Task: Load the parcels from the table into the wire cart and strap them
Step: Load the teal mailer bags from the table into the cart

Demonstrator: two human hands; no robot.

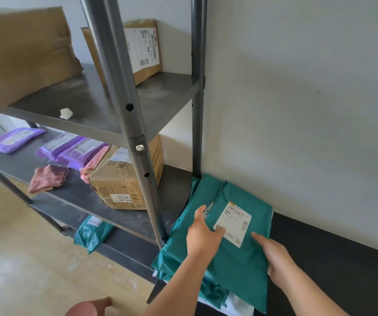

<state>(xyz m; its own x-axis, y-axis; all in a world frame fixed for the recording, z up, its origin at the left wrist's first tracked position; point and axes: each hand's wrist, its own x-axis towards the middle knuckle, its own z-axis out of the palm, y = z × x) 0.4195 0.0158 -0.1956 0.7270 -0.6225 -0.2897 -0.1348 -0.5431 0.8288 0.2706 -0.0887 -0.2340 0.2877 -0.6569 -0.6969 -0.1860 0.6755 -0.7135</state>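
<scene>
1. Across the frame from 8 to 12 o'clock stood a grey metal rack (96, 96). Its front post (124, 87) slanted down to the corner of the parcel pile and hid part of what sat behind it.
2. At 4 o'clock a black table (331, 258) ran along the white wall, butted against the rack.
3. At 10 o'clock a large blurred carton (23, 53) sat on the upper shelf.
4. At 5 o'clock, on the table's end, lay a pile of green parcels (178, 236). The top green parcel (236, 258) showed its white label (233, 222) face up.
5. At 12 o'clock a labelled box (142, 49) leaned against the wall, partly behind the post.
6. Near centre, on the middle shelf, a taped box (119, 179) bore a "5556" sticker (123, 197), with the post crossing its right side.
7. At 9 o'clock lay purple mailers (14, 139), more of them beside the taped box.
8. At 7 o'clock a teal mailer (92, 233) overhung the lower shelf.
9. The left hand (202, 233) lay flat on the top green parcel, fingers straight, thumb spread onto the label.
10. The right hand (277, 258) held that parcel's right edge, thumb on top, other fingers hidden round the edge.
11. At 8 o'clock lay a pink cloth (47, 179).
12. At 10 o'clock a white scrap (66, 113) sat on the upper shelf.
</scene>
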